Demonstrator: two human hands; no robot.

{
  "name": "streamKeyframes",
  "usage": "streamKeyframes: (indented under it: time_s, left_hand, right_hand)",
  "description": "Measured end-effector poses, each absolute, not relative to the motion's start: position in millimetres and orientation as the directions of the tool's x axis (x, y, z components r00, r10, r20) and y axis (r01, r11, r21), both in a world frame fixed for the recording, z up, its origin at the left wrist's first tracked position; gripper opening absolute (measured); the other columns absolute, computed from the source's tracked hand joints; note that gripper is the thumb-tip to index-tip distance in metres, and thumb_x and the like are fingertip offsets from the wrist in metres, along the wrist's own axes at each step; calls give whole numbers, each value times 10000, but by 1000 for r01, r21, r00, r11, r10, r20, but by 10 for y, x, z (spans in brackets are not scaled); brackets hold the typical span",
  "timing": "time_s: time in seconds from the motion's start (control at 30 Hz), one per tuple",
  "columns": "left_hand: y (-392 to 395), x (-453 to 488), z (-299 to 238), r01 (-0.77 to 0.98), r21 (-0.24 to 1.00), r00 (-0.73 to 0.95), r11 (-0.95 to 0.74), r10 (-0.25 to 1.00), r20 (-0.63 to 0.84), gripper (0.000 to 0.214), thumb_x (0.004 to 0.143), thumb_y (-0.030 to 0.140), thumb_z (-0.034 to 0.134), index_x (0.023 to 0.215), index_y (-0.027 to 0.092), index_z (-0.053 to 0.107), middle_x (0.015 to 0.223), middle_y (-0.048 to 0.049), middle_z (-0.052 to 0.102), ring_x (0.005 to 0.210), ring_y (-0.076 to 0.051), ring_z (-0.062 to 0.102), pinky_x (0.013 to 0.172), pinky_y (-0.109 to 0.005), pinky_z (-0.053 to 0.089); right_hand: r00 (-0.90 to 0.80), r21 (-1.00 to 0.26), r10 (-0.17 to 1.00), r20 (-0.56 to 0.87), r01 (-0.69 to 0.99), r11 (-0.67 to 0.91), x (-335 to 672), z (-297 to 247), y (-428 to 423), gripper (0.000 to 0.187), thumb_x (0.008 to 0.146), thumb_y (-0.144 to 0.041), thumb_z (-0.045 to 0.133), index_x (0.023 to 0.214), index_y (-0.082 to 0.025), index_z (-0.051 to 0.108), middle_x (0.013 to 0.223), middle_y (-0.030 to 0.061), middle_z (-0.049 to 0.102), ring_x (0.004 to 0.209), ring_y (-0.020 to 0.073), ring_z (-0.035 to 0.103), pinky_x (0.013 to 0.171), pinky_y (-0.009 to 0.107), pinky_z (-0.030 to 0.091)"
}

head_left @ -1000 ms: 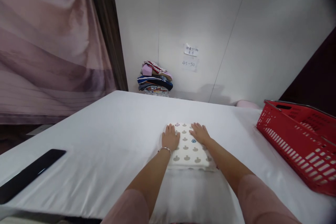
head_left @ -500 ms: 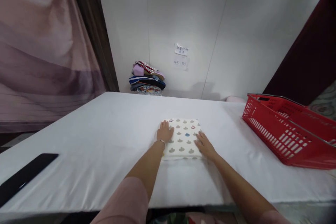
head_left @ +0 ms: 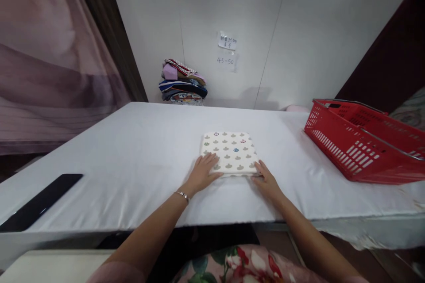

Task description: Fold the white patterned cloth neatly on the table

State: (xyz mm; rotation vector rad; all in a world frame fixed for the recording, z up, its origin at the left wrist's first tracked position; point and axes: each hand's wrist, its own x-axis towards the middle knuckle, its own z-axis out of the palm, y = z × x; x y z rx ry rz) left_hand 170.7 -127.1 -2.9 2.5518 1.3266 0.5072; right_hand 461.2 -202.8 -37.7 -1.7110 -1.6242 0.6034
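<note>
A folded white cloth with small printed shapes lies flat in the middle of a table covered by a white sheet. My left hand rests open at the cloth's near left corner, fingers stretched onto its edge. At the near right corner, my right hand lies flat on the sheet, its fingertips touching the cloth. A thin bracelet sits on my left wrist. Neither hand grips anything.
A red plastic basket stands at the table's right end. A stack of folded clothes sits against the white wall behind the table. A black flat object lies at the near left. A pink curtain hangs on the left.
Both hands have slid back from the top of the cloth to its near edge. The camera has pulled back and the table's front edge now shows.
</note>
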Motion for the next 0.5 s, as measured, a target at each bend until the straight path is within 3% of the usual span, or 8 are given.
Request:
streamKeyframes:
  time_s: [0.1, 0.27, 0.5]
  left_hand:
    - [-1310, 1627, -107, 723, 283, 581, -630, 776, 245, 528, 845, 488, 483, 1320, 263, 440, 1439, -22, 369, 1354, -208, 253, 1128, -406, 142]
    - [-1234, 1562, -210, 687, 259, 591, -679, 730, 344, 457, 882, 404, 441, 1301, 224, 465, 1400, -47, 428, 1315, -216, 333, 1108, -436, 204]
    - [-1259, 1551, -238, 716, 257, 559, -649, 754, 346, 519, 788, 112, 429, 1292, 224, 474, 1386, -28, 446, 1309, -205, 349, 1105, -449, 222]
  right_hand:
    - [151, -689, 969, 195, 724, 26, 4576, -423, -1997, 594, 797, -337, 503, 1372, -240, 389, 1495, 37, 248, 1347, 225, 272, 1066, 376, 310]
    - [173, -633, 942, 288, 772, 52, 4604, -499, -1891, 561, 815, -293, 453, 1367, -209, 391, 1447, 67, 342, 1320, 228, 323, 1070, 410, 315]
    - [146, -589, 919, 366, 801, 107, 4599, -472, -1915, 529, 828, -213, 368, 1357, -223, 386, 1393, 47, 420, 1278, 195, 384, 1071, 410, 320]
